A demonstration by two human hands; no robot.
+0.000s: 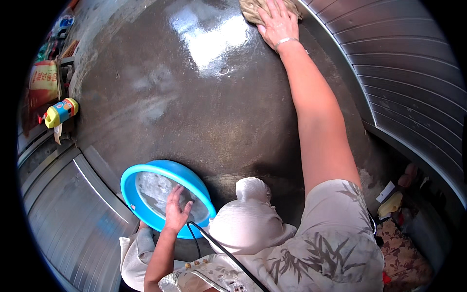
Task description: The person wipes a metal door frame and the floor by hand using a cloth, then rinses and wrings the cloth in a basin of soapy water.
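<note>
My right hand reaches far ahead with its fingers stretched out, pressing flat on a bunched brown cloth on the wet grey floor. A bracelet circles that wrist. Close to my body, my left hand hovers over a blue basin with its fingers apart and nothing in them. Foamy water lies inside the basin. Whether the left fingertips touch the water I cannot tell.
A ribbed metal shutter runs along the right, and a metal panel stands at left. A yellow bottle and a red-yellow bag sit by the left edge. A black cable crosses before me.
</note>
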